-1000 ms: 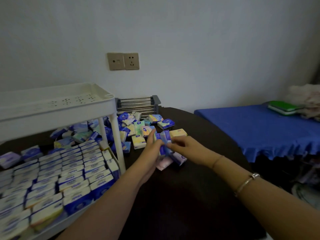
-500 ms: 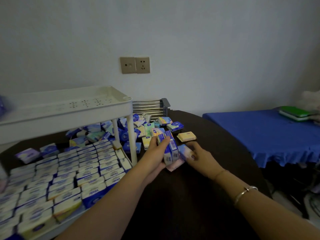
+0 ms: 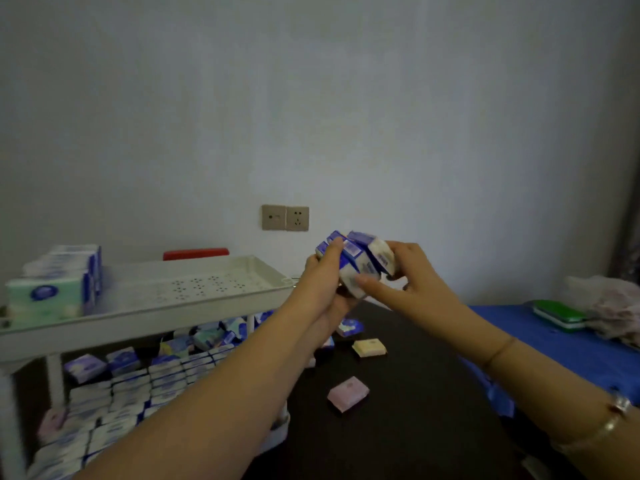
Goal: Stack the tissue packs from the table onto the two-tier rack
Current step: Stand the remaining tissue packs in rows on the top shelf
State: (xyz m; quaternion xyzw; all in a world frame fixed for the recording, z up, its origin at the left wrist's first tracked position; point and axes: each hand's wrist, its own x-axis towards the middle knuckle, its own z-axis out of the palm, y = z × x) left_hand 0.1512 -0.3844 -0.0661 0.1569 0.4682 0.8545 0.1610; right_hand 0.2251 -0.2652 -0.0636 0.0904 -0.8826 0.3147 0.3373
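Tissue packs [image 3: 356,263]: glossy printed plastic wrap, smooth; two-tier rack [image 3: 194,289]: matt white plastic, perforated tray; worktop [image 3: 415,393]: dark, smooth, low sheen; blue cover [image 3: 554,348] at right: matt cloth, frilled edge; wrist bangle [image 3: 613,422]: shiny metal.

- The two-tier rack [image 3: 194,308] stands on the desk [image 3: 398,427] at the left.
- Tissue packs [image 3: 55,285] sit at the left end of its upper tier; rows of packs [image 3: 131,393] fill the lower tier.
- Loose packs [image 3: 348,393] lie on the desk right of the rack.
- A wall socket [image 3: 285,218] is behind.
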